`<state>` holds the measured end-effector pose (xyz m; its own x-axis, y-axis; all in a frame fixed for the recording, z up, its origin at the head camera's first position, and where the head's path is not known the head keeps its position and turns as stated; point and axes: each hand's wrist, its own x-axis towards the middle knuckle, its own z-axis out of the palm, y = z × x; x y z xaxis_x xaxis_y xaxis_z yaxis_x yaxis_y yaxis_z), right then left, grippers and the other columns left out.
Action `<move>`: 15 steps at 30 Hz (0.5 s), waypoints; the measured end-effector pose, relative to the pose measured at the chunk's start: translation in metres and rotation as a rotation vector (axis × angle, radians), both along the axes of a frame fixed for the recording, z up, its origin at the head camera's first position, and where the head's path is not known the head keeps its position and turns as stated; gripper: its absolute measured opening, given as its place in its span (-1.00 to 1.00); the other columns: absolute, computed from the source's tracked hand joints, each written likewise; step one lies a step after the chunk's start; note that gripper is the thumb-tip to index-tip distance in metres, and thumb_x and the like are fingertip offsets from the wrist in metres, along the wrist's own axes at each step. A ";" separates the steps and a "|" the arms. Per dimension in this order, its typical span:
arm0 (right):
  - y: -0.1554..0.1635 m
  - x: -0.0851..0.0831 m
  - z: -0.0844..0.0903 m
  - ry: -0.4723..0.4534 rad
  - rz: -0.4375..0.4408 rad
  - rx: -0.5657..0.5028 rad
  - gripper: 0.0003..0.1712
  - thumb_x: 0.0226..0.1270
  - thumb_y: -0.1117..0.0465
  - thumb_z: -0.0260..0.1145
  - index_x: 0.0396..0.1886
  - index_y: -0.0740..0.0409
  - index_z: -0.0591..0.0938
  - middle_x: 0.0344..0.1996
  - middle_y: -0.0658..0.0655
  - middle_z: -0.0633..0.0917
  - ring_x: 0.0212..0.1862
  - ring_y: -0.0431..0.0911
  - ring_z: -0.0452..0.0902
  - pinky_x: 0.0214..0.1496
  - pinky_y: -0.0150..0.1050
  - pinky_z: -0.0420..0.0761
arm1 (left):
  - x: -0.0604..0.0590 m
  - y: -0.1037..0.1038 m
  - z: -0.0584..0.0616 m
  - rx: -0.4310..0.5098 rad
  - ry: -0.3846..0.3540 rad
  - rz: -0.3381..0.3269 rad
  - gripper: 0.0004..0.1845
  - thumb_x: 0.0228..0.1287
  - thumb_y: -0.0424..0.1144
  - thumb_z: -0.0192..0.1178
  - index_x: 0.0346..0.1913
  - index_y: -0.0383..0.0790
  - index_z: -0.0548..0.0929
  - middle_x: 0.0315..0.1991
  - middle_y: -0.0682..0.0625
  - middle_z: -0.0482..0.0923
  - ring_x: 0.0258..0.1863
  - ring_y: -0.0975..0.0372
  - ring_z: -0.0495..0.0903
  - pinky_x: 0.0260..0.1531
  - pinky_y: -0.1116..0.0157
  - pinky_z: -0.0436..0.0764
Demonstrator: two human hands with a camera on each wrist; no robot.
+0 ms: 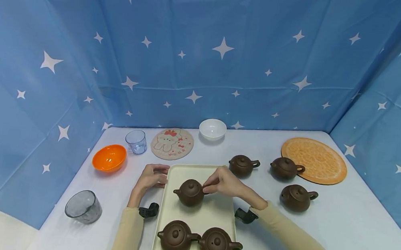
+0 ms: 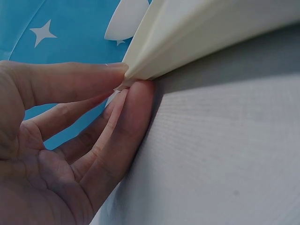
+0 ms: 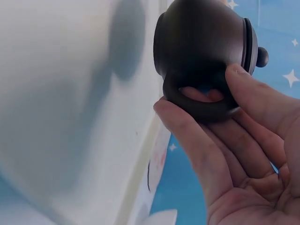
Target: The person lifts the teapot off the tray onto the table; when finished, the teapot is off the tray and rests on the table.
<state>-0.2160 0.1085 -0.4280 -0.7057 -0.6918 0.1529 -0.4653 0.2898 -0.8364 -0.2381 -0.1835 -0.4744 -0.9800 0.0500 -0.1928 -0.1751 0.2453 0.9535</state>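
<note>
My right hand grips a small dark brown teapot by its loop handle, thumb on top and fingers below. The teapot is upright over the far half of a cream tray, its spout to the left. In the right wrist view its base looks slightly off the tray, with a shadow beside it. At the tray's left side, my left hand pinches the rim between thumb and fingers. Two more brown teapots, a left one and a right one, sit on the near half.
Right of the tray stand three brown teapots, near an orange round mat. Behind are a white bowl and a rabbit-print mat. Leftward stand a blue glass, an orange bowl and a grey glass.
</note>
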 end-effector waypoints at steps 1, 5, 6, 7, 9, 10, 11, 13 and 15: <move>0.003 -0.001 0.001 -0.004 0.000 -0.002 -0.91 0.11 0.37 0.42 -0.37 0.30 0.78 -0.43 0.13 0.77 -0.38 -0.20 0.71 -0.32 -0.37 0.71 | 0.000 0.000 0.001 0.002 -0.002 -0.002 -0.44 -0.11 -0.66 0.14 0.10 -0.50 0.56 -0.09 -0.36 0.57 -0.46 0.16 0.63 -0.51 0.22 0.73; 0.016 -0.002 0.009 0.009 -0.009 -0.001 -0.90 0.11 0.34 0.43 -0.36 0.27 0.78 -0.42 0.12 0.77 -0.38 -0.20 0.70 -0.30 -0.35 0.71 | 0.001 0.000 0.002 0.000 -0.008 -0.004 -0.44 -0.11 -0.66 0.16 0.12 -0.50 0.55 -0.08 -0.36 0.56 -0.45 0.16 0.63 -0.50 0.22 0.74; 0.020 -0.002 0.010 0.013 -0.013 0.000 -0.89 0.11 0.33 0.43 -0.35 0.27 0.78 -0.42 0.12 0.77 -0.38 -0.20 0.70 -0.30 -0.35 0.71 | 0.001 0.000 0.002 -0.003 -0.008 -0.005 -0.43 -0.11 -0.66 0.16 0.12 -0.49 0.55 -0.08 -0.35 0.56 -0.44 0.16 0.63 -0.50 0.22 0.74; 0.023 -0.003 0.012 0.016 -0.017 0.003 -0.89 0.11 0.33 0.43 -0.35 0.27 0.78 -0.42 0.12 0.77 -0.38 -0.19 0.70 -0.30 -0.35 0.71 | 0.001 0.000 0.002 -0.004 -0.007 -0.005 -0.44 -0.11 -0.66 0.16 0.11 -0.49 0.55 -0.08 -0.35 0.56 -0.45 0.16 0.63 -0.50 0.22 0.73; 0.030 -0.002 0.015 0.016 -0.021 0.006 -0.88 0.11 0.33 0.43 -0.34 0.28 0.78 -0.41 0.14 0.77 -0.37 -0.16 0.71 -0.29 -0.35 0.71 | 0.001 0.000 0.001 -0.006 -0.005 -0.005 -0.44 -0.11 -0.66 0.16 0.10 -0.48 0.56 -0.09 -0.33 0.57 -0.45 0.15 0.63 -0.50 0.23 0.73; 0.034 -0.002 0.017 0.014 -0.023 0.005 -0.88 0.11 0.34 0.42 -0.34 0.30 0.77 -0.41 0.16 0.77 -0.37 -0.14 0.71 -0.30 -0.34 0.71 | 0.001 0.000 0.002 -0.008 -0.005 -0.007 -0.44 -0.11 -0.65 0.16 0.10 -0.48 0.57 -0.10 -0.33 0.57 -0.45 0.15 0.63 -0.50 0.24 0.73; 0.037 -0.002 0.018 0.010 -0.025 0.003 -0.88 0.11 0.35 0.42 -0.34 0.32 0.77 -0.41 0.17 0.77 -0.37 -0.11 0.71 -0.30 -0.33 0.71 | 0.001 0.000 0.002 -0.007 -0.003 -0.009 -0.44 -0.11 -0.66 0.15 0.10 -0.48 0.57 -0.10 -0.33 0.57 -0.45 0.16 0.63 -0.50 0.24 0.73; 0.045 -0.002 0.019 0.010 -0.024 0.004 -0.87 0.12 0.37 0.41 -0.33 0.35 0.76 -0.41 0.21 0.76 -0.37 -0.05 0.71 -0.31 -0.31 0.71 | 0.001 0.000 0.002 -0.001 -0.006 -0.008 -0.44 -0.11 -0.65 0.15 0.10 -0.48 0.57 -0.10 -0.33 0.58 -0.45 0.17 0.63 -0.50 0.25 0.73; 0.053 -0.002 0.020 0.006 -0.026 0.007 -0.87 0.13 0.38 0.40 -0.32 0.36 0.76 -0.41 0.22 0.76 -0.36 -0.02 0.72 -0.32 -0.31 0.71 | 0.002 0.000 0.002 0.003 -0.003 -0.014 -0.43 -0.12 -0.66 0.15 0.11 -0.50 0.55 -0.09 -0.34 0.57 -0.45 0.17 0.63 -0.50 0.25 0.73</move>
<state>-0.2177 0.1615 -0.4079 -0.7223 -0.6745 0.1530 -0.4629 0.3072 -0.8315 -0.2362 -0.1838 -0.4728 -0.9786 0.0643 -0.1952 -0.1742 0.2444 0.9539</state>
